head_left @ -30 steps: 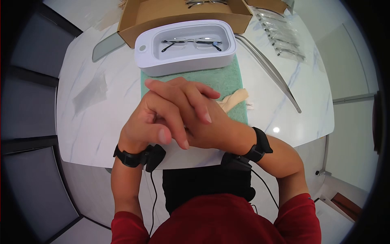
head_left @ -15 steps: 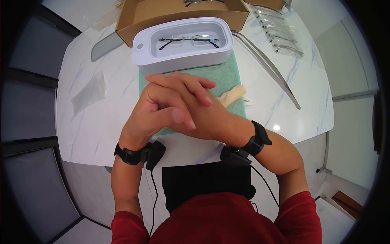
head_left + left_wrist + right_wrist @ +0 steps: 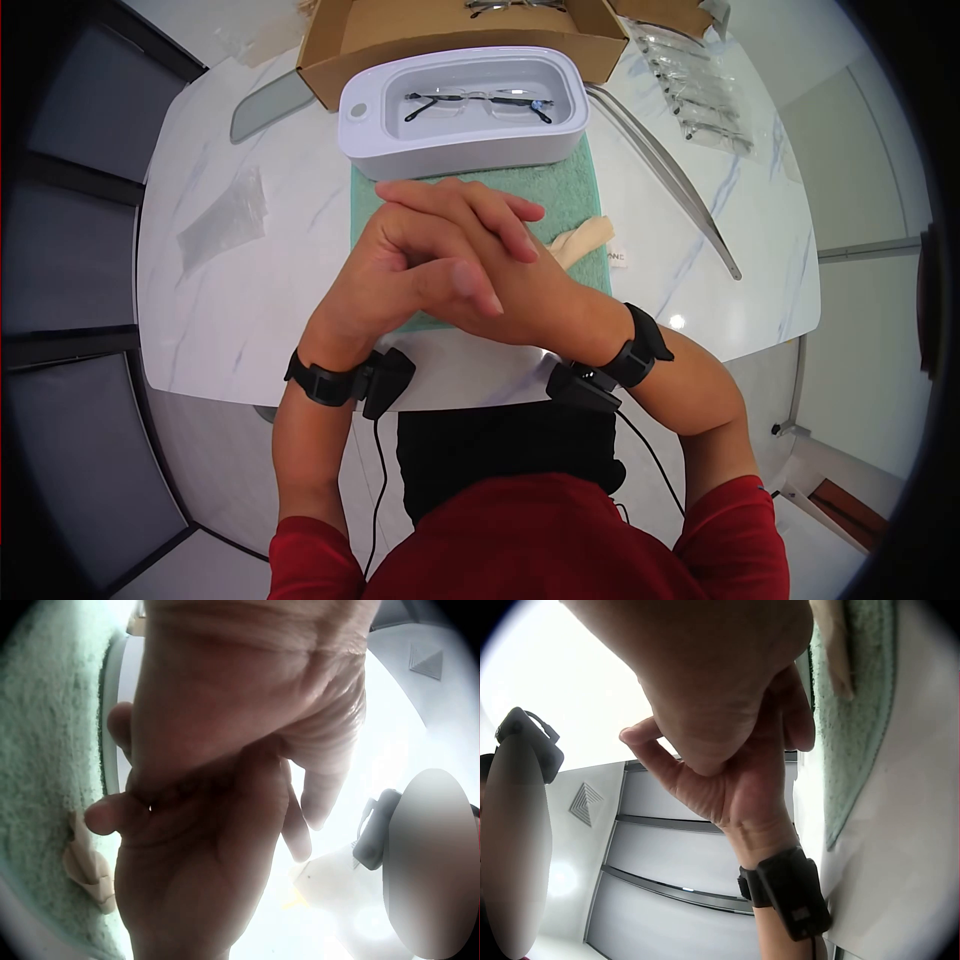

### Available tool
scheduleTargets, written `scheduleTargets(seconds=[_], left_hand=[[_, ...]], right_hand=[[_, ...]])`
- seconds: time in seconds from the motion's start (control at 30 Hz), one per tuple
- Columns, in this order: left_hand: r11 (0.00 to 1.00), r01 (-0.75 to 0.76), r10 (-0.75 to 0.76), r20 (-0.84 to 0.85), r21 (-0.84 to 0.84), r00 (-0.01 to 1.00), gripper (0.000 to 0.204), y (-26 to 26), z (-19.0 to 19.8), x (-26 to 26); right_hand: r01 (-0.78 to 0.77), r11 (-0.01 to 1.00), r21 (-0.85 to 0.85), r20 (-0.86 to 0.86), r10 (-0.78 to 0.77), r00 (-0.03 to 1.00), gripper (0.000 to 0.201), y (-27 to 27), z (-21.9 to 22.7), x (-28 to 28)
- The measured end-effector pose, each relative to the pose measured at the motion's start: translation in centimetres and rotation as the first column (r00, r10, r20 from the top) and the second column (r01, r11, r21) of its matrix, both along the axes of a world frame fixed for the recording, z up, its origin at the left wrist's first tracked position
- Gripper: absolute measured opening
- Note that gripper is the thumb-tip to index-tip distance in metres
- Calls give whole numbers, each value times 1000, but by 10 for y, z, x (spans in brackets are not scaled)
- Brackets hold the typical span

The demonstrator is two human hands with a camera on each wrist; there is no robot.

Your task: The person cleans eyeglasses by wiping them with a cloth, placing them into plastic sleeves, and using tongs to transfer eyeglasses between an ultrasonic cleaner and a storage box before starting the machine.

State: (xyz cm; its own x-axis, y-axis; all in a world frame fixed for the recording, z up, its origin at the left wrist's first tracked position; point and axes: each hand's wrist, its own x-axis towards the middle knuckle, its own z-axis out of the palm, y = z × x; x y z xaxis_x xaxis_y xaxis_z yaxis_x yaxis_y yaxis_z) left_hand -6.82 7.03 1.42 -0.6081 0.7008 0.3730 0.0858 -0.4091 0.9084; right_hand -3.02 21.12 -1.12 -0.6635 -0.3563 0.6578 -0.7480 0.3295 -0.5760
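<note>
My two hands are folded together above a green towel [image 3: 565, 190] at the table's near side. My left hand [image 3: 440, 250] lies on top, its fingers stretched across the back of my right hand [image 3: 545, 300]. Neither holds any object. In the left wrist view the left hand [image 3: 247, 675] presses on the right hand [image 3: 202, 862]. In the right wrist view the right hand [image 3: 705, 667] rests against the left hand [image 3: 735, 787]. Beyond them a white cleaning tub [image 3: 460, 145] stands on the towel, with a pair of thin-framed glasses [image 3: 478, 102] lying in it.
A cream cloth [image 3: 585, 238] lies on the towel's right edge. Behind the tub is an open cardboard box [image 3: 450, 35]. Bagged glasses [image 3: 700, 95] lie at the back right, and a clear lid [image 3: 665, 165] at the right. A grey lid [image 3: 268, 105] and a plastic bag [image 3: 225, 220] are at the left.
The folded hands have drawn a little away from the table's near edge, and the fingers have shifted over one another. Nothing was picked up.
</note>
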Motion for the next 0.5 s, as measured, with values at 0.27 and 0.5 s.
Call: scheduleTargets(seconds=[0.27, 0.5], left_hand=[[1000, 0, 0, 3, -11, 1000, 36, -1, 1, 0], [1000, -5, 6, 36, -17, 999, 33, -1, 2, 1]], right_hand=[[-2, 1000, 11, -9, 2, 1000, 57, 1, 4, -1], [-7, 1000, 23, -16, 7, 1000, 58, 2, 7, -1]])
